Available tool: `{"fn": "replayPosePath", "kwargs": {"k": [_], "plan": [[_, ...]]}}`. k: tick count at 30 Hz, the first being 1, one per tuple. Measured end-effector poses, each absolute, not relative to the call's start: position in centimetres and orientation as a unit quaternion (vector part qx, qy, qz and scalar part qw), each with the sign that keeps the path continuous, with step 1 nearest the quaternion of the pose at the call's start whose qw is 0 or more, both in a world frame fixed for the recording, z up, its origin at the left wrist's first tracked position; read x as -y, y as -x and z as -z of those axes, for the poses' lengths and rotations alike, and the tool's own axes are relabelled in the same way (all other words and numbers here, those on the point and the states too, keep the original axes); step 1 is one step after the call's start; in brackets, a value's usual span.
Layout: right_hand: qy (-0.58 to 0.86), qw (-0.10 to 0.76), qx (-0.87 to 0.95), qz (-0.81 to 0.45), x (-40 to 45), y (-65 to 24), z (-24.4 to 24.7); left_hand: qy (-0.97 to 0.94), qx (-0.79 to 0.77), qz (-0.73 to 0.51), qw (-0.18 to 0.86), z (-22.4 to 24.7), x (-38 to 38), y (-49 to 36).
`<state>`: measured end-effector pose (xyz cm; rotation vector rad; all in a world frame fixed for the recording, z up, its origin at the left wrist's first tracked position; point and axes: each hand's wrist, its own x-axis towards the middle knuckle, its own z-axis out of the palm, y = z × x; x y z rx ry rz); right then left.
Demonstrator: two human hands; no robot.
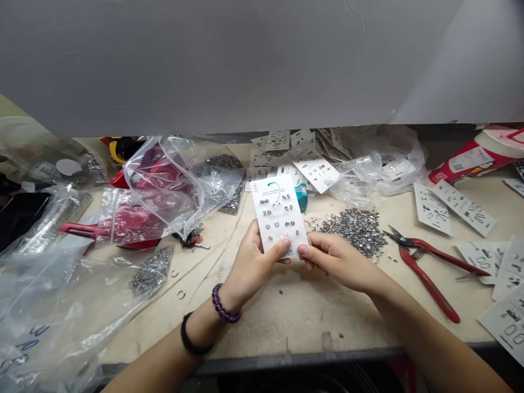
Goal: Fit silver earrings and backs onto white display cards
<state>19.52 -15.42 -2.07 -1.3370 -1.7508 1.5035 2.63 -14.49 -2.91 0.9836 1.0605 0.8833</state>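
A white earring card (280,217) with several small metal earrings in rows is held up above the bench. My left hand (262,251) grips its lower left part, thumb pressed across the front near the bottom. At the lower right corner, my right hand (327,255) pinches the card between thumb and fingers. A pile of tiny silver metal pieces (352,229) lies just beyond my right hand. Red-handled cutters (421,256) rest with open jaws to the right of that pile. Behind the held card, a teal object (302,197) shows only partly.
Several filled earring cards (315,166) are heaped at the back, and others (466,207) lie at the right. Clear plastic bags (184,174) and a red scoop (135,218) crowd the left. A red cup (470,161) leans at the back right. A grey panel (262,65) overhangs the bench.
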Motion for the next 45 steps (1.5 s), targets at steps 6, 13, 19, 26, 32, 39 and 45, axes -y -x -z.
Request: {"fn": "replayPosePath", "kwargs": {"k": [6, 13, 19, 26, 32, 39, 45], "plan": [[0.505, 0.222, 0.681, -0.481, 15.7, -19.1, 2.2, -0.443, -0.483, -0.413, 0.633, 3.3, 14.6, -2.9], [0.555, 0.275, 0.7, -0.356, 16.0, -18.8, 2.8, -0.437, -0.481, -0.435, 0.623, 3.4, 14.6, -2.9], [0.524, 0.443, 0.725, -0.065, 16.3, -18.4, 3.6, -0.423, -0.473, -0.458, 0.623, 2.9, 14.5, -2.9], [0.534, 0.445, 0.718, -0.031, 16.3, -17.6, 4.1, -0.465, -0.406, -0.475, 0.627, 3.6, 15.5, -3.4], [0.553, 0.471, 0.666, -0.168, 16.5, -16.6, 4.2, -0.507, -0.403, -0.505, 0.571, 4.4, 15.8, -3.6], [0.568, 0.461, 0.597, -0.328, 16.1, -16.4, 4.0, -0.497, -0.407, -0.481, 0.597, 4.8, 15.9, -3.6], [0.539, 0.486, 0.623, -0.293, 16.3, -16.4, 4.1, -0.471, -0.394, -0.476, 0.629, 4.6, 15.9, -3.7]]}}
